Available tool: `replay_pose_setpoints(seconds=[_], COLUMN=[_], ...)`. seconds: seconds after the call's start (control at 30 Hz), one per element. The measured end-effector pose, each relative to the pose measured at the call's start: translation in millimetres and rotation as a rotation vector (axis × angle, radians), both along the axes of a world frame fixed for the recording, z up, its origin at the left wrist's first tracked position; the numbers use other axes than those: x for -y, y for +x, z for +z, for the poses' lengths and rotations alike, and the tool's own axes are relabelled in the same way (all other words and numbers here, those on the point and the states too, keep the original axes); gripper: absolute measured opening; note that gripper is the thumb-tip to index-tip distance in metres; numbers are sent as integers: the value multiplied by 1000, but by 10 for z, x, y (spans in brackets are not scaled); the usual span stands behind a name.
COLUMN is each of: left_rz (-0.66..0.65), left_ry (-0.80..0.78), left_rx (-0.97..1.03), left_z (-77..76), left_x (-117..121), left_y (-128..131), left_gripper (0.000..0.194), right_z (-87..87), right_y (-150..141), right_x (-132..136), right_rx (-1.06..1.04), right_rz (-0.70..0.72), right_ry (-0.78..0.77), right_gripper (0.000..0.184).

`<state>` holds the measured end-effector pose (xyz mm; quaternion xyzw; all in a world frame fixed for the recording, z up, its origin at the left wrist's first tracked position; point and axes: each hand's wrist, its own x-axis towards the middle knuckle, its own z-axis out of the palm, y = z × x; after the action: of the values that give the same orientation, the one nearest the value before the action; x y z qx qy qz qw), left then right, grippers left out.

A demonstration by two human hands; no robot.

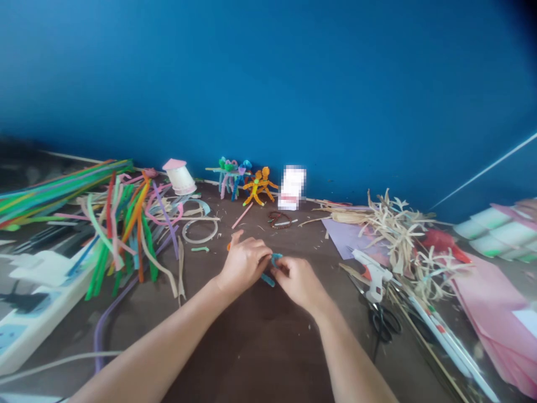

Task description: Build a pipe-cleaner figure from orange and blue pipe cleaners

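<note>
Both hands meet over the middle of the dark table, their fingertips pinched on a short blue pipe cleaner [268, 280]. My left hand [246, 260] grips it from the left, and a bit of orange shows behind that hand. From the right, my right hand [300, 277] pinches the piece where it curves up between the fingers. The fingers hide most of its shape. Beyond the hands, small pipe-cleaner figures in orange [254, 189] and in mixed blue, green and purple [232, 176] stand by the blue wall. A pink strip [242, 216] lies in front of them.
Bundled pipe cleaners [140, 229] and a white power strip [46, 313] fill the left. A white cup [180, 178] leans behind a ring [199, 230]. At right lie a glue gun [373, 274], black-handled scissors [384, 323], dried husk strips [396, 229] and pink sheets [495, 319].
</note>
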<state>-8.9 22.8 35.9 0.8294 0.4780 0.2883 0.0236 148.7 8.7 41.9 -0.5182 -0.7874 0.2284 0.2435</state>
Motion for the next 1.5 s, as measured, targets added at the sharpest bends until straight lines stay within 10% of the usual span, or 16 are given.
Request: replay_pose_setpoints(seconds=[0.37,0.53,0.83,1.5], left_rz=[-231,-116,81,-20], left_ry=[-190,-296,-305,-317], left_rx=[192,449,572,344], left_z=[30,-15,-68,-104], left_x=[-4,-16,-16,13], left_y=[5,50,92,104], left_gripper=[12,11,13,25], right_z=[39,-35,-147,-90], right_y=[194,163,-22,-14], right_x=[-156,-162,-97,-114], right_rx=[-372,-472,-520,-697], right_rz=[-38,-54,-74,-266], right_ry=[-137,-285,-83,-126], right_gripper=[13,13,20,22])
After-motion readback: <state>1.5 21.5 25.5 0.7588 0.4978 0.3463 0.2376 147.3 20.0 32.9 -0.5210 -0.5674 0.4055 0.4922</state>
